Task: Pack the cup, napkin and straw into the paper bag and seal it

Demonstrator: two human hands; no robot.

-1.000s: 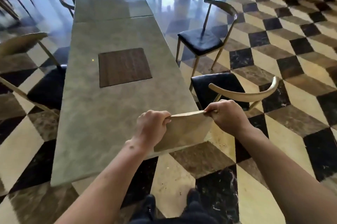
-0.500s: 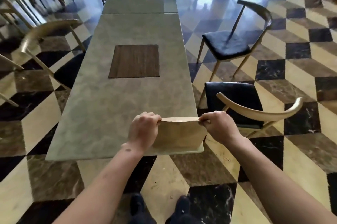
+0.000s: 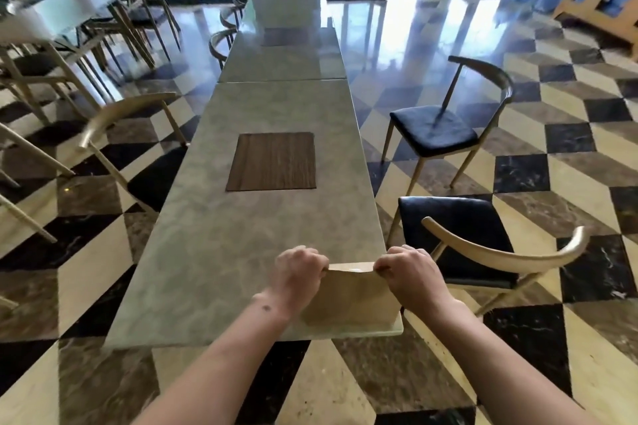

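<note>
A brown paper bag (image 3: 348, 300) stands upright at the near right corner of the marble table (image 3: 241, 252). Its top edge is folded flat. My left hand (image 3: 297, 276) pinches the left end of that fold and my right hand (image 3: 411, 276) pinches the right end. Both fists are closed on the paper. The cup, napkin and straw are not visible anywhere on the table; what the bag holds is hidden.
A dark wooden square inlay (image 3: 272, 162) lies in the middle of the table. Two black-seated chairs (image 3: 459, 238) (image 3: 435, 131) stand to the right, more chairs (image 3: 114, 120) on the left. Further tables run on beyond over a checkered floor.
My head has tilted up, so more of the room shows. My hands have come closer together along the bag's folded top. The bag stays at the table's corner.
</note>
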